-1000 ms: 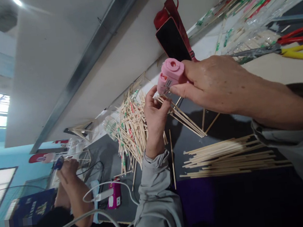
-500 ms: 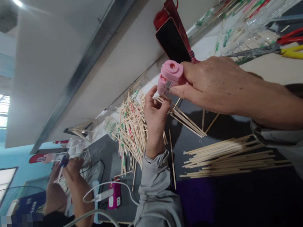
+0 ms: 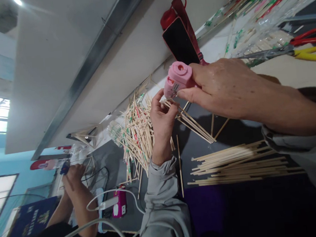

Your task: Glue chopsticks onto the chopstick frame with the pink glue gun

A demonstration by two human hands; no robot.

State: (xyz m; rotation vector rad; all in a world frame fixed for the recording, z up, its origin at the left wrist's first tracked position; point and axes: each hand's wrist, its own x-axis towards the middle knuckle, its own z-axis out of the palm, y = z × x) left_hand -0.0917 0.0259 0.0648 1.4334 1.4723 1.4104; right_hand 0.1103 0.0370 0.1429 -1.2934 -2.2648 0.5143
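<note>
My right hand (image 3: 219, 86) is wrapped round a pink hot glue gun (image 3: 180, 75), its back end turned toward me. The gun's tip is hidden, close to the fingertips of my left hand (image 3: 162, 123). Between thumb and fingers, my left hand pinches the upper end of a frame of joined wooden chopsticks (image 3: 196, 126). The frame's sticks slant down to the right, over the dark table. Below it, several loose chopsticks (image 3: 231, 160) lie side by side. A single stick (image 3: 179, 166) lies beside my left sleeve.
A heap of chopsticks (image 3: 140, 135), some in wrappers, lies left of my left hand. Beyond are a phone (image 3: 180, 41) and red strap. Yellow-and-red-handled pliers (image 3: 310, 48) lie right. A magenta power socket (image 3: 119, 203) with a white cable and a co-worker's hands (image 3: 75, 175) are at left.
My hands, the glue gun and the chopstick frame stay nearly in place. At left, one of the co-worker's arms has shifted, and more of a dark blue box shows.
</note>
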